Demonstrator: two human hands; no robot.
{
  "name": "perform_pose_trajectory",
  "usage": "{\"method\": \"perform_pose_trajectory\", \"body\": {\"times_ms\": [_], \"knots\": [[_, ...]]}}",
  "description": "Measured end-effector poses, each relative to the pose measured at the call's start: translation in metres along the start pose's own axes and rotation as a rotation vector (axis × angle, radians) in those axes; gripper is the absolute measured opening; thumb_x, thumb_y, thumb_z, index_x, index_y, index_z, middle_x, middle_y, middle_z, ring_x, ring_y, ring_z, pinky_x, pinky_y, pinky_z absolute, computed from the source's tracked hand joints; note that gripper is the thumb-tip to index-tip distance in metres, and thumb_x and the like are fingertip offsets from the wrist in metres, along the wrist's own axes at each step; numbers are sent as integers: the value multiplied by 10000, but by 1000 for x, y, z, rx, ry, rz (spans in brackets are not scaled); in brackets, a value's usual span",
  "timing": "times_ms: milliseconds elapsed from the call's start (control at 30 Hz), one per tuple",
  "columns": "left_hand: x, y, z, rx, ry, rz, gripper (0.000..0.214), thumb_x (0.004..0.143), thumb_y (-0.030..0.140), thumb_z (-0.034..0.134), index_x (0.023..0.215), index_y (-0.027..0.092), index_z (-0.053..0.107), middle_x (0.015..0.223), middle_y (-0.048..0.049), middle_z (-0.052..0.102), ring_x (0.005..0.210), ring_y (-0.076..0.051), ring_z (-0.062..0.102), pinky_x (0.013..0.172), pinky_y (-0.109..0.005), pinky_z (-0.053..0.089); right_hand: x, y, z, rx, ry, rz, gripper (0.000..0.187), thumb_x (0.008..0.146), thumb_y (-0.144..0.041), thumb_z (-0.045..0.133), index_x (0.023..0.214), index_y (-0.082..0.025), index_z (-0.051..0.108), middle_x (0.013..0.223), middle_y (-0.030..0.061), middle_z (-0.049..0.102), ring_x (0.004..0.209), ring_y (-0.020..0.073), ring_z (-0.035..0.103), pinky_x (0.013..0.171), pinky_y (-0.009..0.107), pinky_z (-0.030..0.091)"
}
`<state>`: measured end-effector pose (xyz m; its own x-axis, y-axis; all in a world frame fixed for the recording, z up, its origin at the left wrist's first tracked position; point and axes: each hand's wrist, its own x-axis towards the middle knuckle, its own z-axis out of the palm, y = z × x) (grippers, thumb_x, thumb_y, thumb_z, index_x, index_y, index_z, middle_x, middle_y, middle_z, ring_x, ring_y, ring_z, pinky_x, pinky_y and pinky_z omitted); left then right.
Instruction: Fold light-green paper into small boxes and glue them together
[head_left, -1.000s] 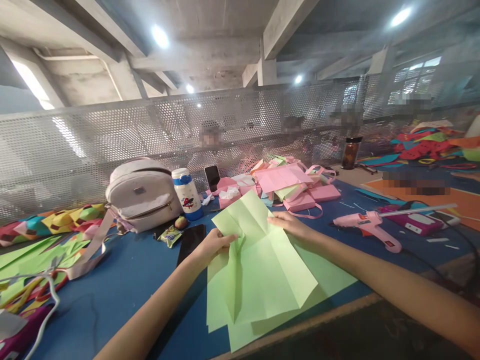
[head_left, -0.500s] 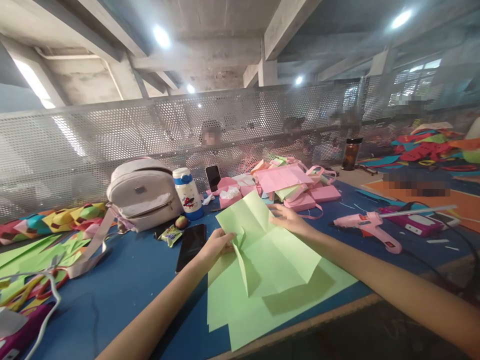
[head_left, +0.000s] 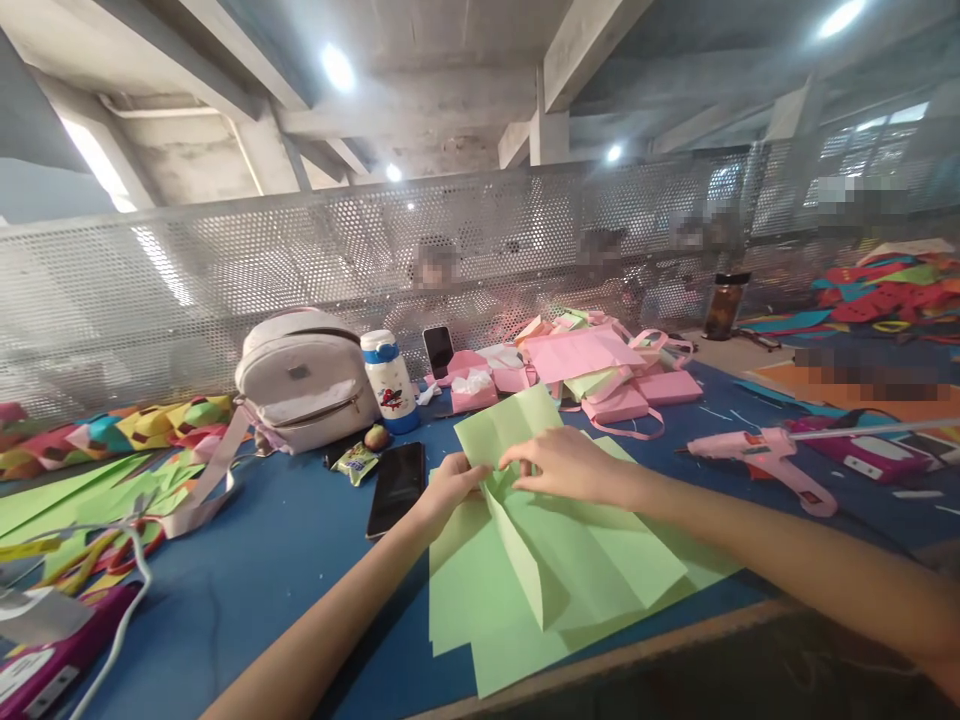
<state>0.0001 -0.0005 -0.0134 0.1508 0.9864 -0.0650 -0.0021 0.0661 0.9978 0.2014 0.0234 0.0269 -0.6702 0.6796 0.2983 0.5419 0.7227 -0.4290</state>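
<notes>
A creased sheet of light green paper (head_left: 577,535) is held above a larger flat green sheet (head_left: 457,590) on the blue table. My left hand (head_left: 456,482) pinches its folded left part between thumb and fingers. Just right of it, my right hand (head_left: 559,465) bends over the paper, thumb and fingertips close together at the fold. Whether the right fingertips grip the paper edge or only press on it is partly hidden. One flap of the creased sheet stands up toward me.
Left of the paper lie a black phone (head_left: 396,488), a snack packet (head_left: 355,464), a bottle (head_left: 390,385) and a backpack (head_left: 307,385). A pink glue gun (head_left: 772,455) rests at right. Pink paper pieces (head_left: 585,350) are heaped behind. Scissors (head_left: 142,530) and a power strip (head_left: 60,650) sit far left.
My right hand has moved left and nearer, from the sheet's far right edge to beside my left hand at the fold. The standing flap has swung right. The view has shifted slightly left.
</notes>
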Motion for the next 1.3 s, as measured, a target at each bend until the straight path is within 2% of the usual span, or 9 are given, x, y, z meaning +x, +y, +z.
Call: {"method": "perform_pose_trajectory", "body": {"times_ms": [67, 200, 333, 433, 567, 733, 933, 1167, 1300], "knots": [[0, -1, 1, -6, 2, 2, 331, 639, 347, 826, 885, 132, 769, 814, -85, 782, 690, -227, 719, 630, -277, 528, 6, 0, 14, -32, 49, 4, 256, 692, -168, 788, 902, -314, 777, 668, -10, 737, 631, 214, 651, 566, 272, 305], [2, -4, 1, -24, 10, -18, 377, 623, 370, 843, 905, 134, 761, 750, -73, 768, 663, -220, 712, 590, -262, 502, 10, 9, 32, 9, 95, 20, 140, 782, -245, 745, 906, -308, 757, 721, -15, 753, 663, 206, 666, 588, 269, 334], [2, -5, 1, -61, -4, -27, 379, 620, 379, 862, 892, 140, 750, 648, -31, 724, 590, -174, 670, 568, -234, 476, 8, 17, 37, 134, 127, 55, 15, 808, -282, 729, 813, -277, 742, 651, -23, 726, 611, 181, 644, 595, 262, 362], [1, -4, 0, -116, -22, -14, 390, 646, 440, 851, 854, 131, 735, 581, 2, 660, 520, -118, 600, 542, -208, 453, 6, 21, 38, 196, 124, 57, 57, 812, -287, 725, 764, -254, 725, 617, -29, 709, 580, 168, 631, 600, 260, 384], [0, 1, 0, -211, -62, 36, 518, 709, 544, 782, 1040, 153, 705, 851, -65, 738, 691, -145, 669, 671, -241, 509, 8, 29, 37, 329, 192, 71, 145, 831, -360, 697, 784, -224, 709, 716, 12, 731, 611, 176, 640, 596, 270, 432], [-6, 9, 7, -325, -148, 162, 733, 709, 324, 822, 1378, 234, 537, 1271, -93, 674, 1088, -248, 664, 920, -319, 493, 13, 39, 37, 664, 306, 95, 357, 803, -550, 678, 794, -194, 655, 756, 35, 696, 584, 165, 613, 566, 285, 491], [-16, 7, 24, -410, -185, 77, 929, 688, 225, 811, 1499, 282, 363, 1152, -67, 729, 1015, -282, 700, 887, -367, 522, 14, 33, 38, 739, 317, 99, 365, 780, -551, 687, 772, -191, 630, 741, 30, 657, 641, 174, 613, 627, 305, 511], [-18, -3, 34, -506, -115, 92, 780, 677, 188, 795, 1392, 215, 483, 1120, -74, 727, 1078, -276, 674, 940, -360, 512, 13, 27, 44, 843, 300, 174, 393, 773, -541, 685, 928, -220, 520, 779, 0, 641, 667, 170, 612, 609, 279, 469], [-17, -4, 32, -500, -86, 106, 795, 683, 165, 781, 1409, 216, 460, 1136, -74, 722, 1103, -276, 663, 949, -355, 504, 9, 20, 47, 904, 214, 195, 437, 833, -636, 586, 806, -209, 499, 688, -17, 563, 618, 157, 547, 570, 265, 431]]}}
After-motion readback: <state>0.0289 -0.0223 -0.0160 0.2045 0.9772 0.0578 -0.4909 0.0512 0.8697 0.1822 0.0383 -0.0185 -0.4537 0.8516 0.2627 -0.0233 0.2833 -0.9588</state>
